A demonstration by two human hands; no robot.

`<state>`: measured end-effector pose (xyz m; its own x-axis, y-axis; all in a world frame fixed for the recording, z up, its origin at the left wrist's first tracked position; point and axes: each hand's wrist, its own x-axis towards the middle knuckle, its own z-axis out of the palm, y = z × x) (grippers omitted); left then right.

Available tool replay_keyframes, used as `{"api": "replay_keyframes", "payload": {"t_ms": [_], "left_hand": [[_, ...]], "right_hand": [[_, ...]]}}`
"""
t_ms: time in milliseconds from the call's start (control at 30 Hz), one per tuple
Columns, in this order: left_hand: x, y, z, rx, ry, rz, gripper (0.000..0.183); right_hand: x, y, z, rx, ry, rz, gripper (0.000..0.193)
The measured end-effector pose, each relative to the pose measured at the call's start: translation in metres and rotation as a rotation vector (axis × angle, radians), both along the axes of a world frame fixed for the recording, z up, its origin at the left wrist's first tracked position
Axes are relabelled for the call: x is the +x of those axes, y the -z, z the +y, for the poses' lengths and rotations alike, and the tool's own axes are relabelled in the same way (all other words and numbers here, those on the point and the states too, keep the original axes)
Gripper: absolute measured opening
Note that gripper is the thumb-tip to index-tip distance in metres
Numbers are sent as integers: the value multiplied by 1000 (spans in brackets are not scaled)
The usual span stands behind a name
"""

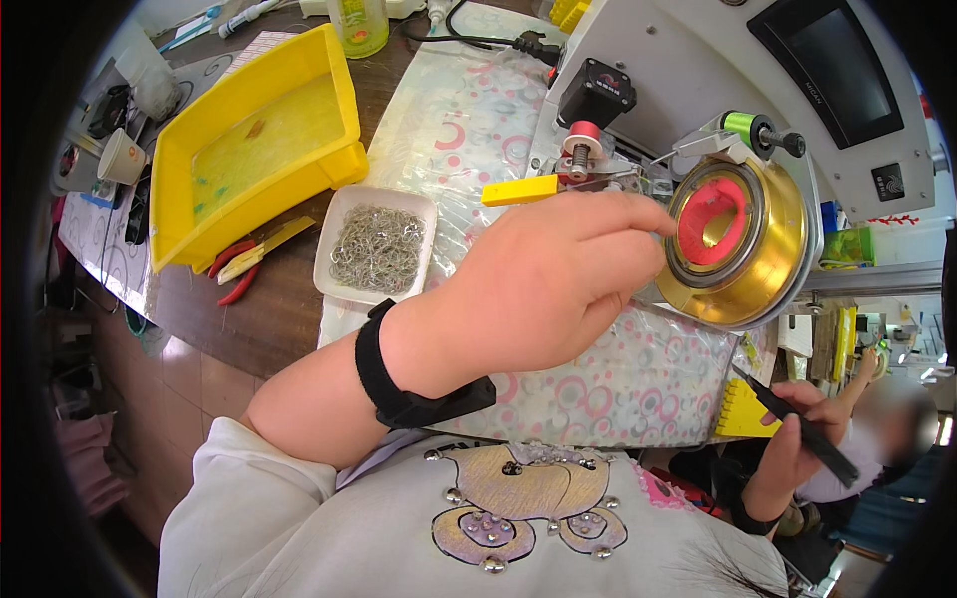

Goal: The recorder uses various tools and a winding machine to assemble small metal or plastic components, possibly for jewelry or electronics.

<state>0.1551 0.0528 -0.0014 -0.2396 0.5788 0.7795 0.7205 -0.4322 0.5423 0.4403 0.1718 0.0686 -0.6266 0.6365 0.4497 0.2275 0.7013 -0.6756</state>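
Observation:
My left hand (533, 274), with a black band on its wrist, reaches across to the front of a gold ring-shaped machine part (783, 254) with a red-pink lining (695, 239). Its fingers are bent and drawn together, tips at the ring's left side; whatever they may pinch is hidden behind them. Low on the right, my right hand (793, 453) grips a black-handled tool (819, 448) with a thin metal tip, which points up and left toward the table edge. Beyond the left hand are a yellow bar (519, 190) and a spindle with a red-topped spool (584, 142).
Left of my forearm stands a white dish (327, 254) of small metal wire pieces (377, 249). Farther left are a yellow tray (349, 164) and red-handled pliers (237, 287). A machine with a dark screen (825, 70) rises at the back right. Another person (887, 429) sits at the far right.

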Motion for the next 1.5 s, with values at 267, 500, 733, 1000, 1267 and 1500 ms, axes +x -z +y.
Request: {"api": "replay_keyframes", "payload": {"t_ms": [267,500,733,1000,1267,1500], "left_hand": [[3,-5,-3,13,-177,233,17],[5,-8,-3,77,-256,348,15],[4,3,2,143,-135,160,19],[6,-4,-5,43,-105,114,20],[6,-1,1,61,-129,132,19],[5,-2,-1,70,-146,111,17]], "right_hand": [[-9,-49,5,-742,-372,523,20],[-48,-80,17,-625,-446,327,34],[-107,-76,33,-407,-646,190,20],[-157,-86,41,-529,-590,137,26],[-191,-76,42,-439,-552,83,22],[-208,-66,18,-360,-564,40,19]]}}
